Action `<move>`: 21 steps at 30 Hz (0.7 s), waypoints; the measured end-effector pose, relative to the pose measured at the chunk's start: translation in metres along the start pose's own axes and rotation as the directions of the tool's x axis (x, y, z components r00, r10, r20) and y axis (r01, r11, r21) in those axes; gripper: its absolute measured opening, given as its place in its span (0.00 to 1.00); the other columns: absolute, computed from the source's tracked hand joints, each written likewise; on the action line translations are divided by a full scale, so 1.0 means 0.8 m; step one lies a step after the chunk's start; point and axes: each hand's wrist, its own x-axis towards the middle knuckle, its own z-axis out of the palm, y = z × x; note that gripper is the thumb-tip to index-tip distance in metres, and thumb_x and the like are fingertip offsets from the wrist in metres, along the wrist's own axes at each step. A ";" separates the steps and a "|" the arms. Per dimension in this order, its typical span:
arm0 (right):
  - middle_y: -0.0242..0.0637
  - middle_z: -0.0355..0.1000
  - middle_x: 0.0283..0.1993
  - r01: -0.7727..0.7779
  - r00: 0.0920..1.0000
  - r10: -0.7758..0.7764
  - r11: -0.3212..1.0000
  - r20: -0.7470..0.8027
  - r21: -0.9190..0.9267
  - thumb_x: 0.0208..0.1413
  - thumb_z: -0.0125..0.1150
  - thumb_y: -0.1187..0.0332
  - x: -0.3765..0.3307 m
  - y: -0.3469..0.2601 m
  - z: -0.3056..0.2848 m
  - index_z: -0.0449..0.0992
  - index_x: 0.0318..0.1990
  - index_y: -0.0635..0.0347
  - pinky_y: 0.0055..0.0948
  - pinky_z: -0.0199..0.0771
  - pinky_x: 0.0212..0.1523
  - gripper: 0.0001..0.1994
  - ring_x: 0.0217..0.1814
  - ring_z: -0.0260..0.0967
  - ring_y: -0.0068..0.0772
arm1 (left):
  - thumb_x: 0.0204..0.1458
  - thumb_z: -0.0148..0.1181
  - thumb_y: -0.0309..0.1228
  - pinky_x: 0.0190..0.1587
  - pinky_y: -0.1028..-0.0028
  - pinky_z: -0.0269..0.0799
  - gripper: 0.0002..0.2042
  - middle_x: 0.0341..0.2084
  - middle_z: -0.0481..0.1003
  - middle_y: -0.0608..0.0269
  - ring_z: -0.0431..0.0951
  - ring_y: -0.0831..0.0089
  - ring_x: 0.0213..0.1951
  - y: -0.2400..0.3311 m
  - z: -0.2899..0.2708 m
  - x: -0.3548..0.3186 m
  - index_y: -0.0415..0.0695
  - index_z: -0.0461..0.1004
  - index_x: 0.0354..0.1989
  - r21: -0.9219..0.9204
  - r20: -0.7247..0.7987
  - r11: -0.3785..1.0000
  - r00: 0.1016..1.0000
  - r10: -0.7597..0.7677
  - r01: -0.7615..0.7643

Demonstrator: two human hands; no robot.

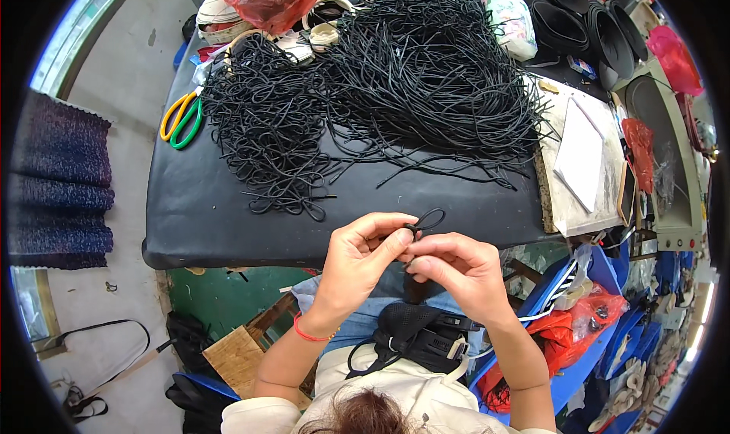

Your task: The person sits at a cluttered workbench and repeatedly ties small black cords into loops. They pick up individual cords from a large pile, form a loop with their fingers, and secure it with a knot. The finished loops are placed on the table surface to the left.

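A thin black cord (433,220) makes a small loop that sticks up above my fingers, just over the near edge of the table. My left hand (366,253) pinches it between thumb and forefinger, where the loop comes together. Close against it on the right, my right hand (462,268) has its thumb and fingers drawn together at the cord's lower part, which the fingers mostly hide. Beyond my hands lies a tangled pile of looped black cords (266,122). To its right spreads a bigger heap of long, straighter black cords (441,77).
Scissors (182,118) with yellow and green handles lie at the table's left. A white sheet (580,156) rests on a pale board (551,198) at the right. Behind the cords sits a red plastic bag (274,1). A blue container (585,343) with red bags stands right of me.
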 end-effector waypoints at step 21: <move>0.32 0.70 0.33 0.070 0.994 -0.090 0.955 -0.059 -0.288 0.51 0.60 0.71 0.017 0.010 -0.012 0.73 0.40 0.65 0.18 0.65 0.32 0.10 0.35 0.65 0.18 | 0.47 0.58 0.18 0.42 0.79 0.71 0.19 0.35 0.75 0.58 0.74 0.78 0.40 0.007 0.009 -0.012 0.38 0.61 0.46 0.425 0.020 0.903 0.998 0.059 -0.062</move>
